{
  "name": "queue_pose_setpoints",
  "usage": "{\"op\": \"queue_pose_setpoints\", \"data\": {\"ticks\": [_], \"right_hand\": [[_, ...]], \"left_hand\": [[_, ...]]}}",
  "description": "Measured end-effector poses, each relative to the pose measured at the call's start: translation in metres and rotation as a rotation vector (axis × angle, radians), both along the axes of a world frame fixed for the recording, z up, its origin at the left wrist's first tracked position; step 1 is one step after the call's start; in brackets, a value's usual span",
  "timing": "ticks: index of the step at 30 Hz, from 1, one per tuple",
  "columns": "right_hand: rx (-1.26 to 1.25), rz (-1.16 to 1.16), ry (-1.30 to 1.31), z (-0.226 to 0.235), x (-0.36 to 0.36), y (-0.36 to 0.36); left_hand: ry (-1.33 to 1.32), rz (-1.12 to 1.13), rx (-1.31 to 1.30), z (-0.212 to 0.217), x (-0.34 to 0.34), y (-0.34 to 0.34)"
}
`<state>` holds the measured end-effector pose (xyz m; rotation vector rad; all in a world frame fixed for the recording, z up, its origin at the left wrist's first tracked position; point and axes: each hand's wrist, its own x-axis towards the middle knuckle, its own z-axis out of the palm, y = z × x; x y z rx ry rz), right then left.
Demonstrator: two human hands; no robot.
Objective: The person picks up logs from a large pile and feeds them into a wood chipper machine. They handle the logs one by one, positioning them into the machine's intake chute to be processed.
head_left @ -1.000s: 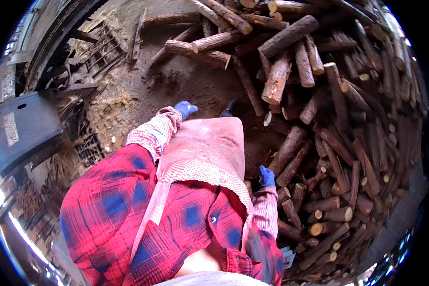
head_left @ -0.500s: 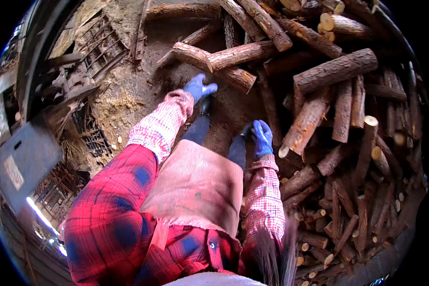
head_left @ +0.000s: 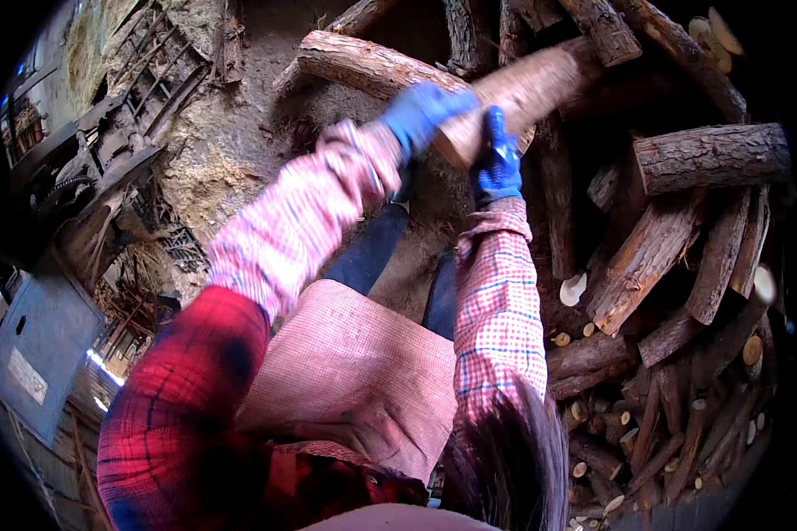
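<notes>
A thick log (head_left: pixel 540 84) with brown bark slants away from me, smeared by motion, its pale cut end facing my hands. My left hand (head_left: pixel 425 117), in a blue glove, grips the near end from the left side. From below and the right, my right hand (head_left: pixel 498 164), also gloved in blue, presses against the same log with its fingers reaching up along the bark. Just behind my left hand, another log (head_left: pixel 372 64) lies on the ground and partly passes under the held one. The undersides of both gloves are hidden.
A heap of logs (head_left: pixel 655 257) fills the right side, with a thick log (head_left: pixel 713 157) lying across its top. To the left stand a grey metal panel (head_left: pixel 44 341) and a rusty metal grid (head_left: pixel 155 80) by a crumbly dirt mound (head_left: pixel 199 133).
Both hands have reached forward and taken hold of the log near its end. The log has swung to the right. My view has shifted closer to the pile.
</notes>
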<state>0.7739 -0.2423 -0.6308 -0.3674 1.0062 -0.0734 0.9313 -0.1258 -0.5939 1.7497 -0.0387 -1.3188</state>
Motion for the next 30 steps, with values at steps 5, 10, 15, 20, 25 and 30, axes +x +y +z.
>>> {"op": "queue_pose_setpoints", "data": {"ticks": [5, 10, 15, 20, 25, 30], "right_hand": [[0.527, -0.004, -0.314, 0.115, -0.062, -0.046], [0.396, 0.030, 0.053, 0.274, -0.236, 0.023], [-0.217, 0.224, 0.121, 0.434, -0.377, 0.153], [-0.692, 0.150, 0.169, 0.544, -0.489, 0.267], [-0.675, -0.301, 0.171, 0.593, -0.569, 0.348], [-0.784, -0.671, 0.020, 0.583, -0.611, 0.374]], "left_hand": [[-0.343, -0.065, 0.177, 0.114, -0.116, -0.026], [0.865, 0.072, -0.078, 0.225, -0.200, 0.046], [1.023, 0.164, -0.250, 0.284, -0.320, 0.087], [0.719, 0.122, -0.309, 0.345, -0.467, 0.104], [0.907, -0.286, -0.307, 0.481, -0.555, 0.142], [0.792, -0.513, -0.484, 0.524, -0.634, 0.157]]}}
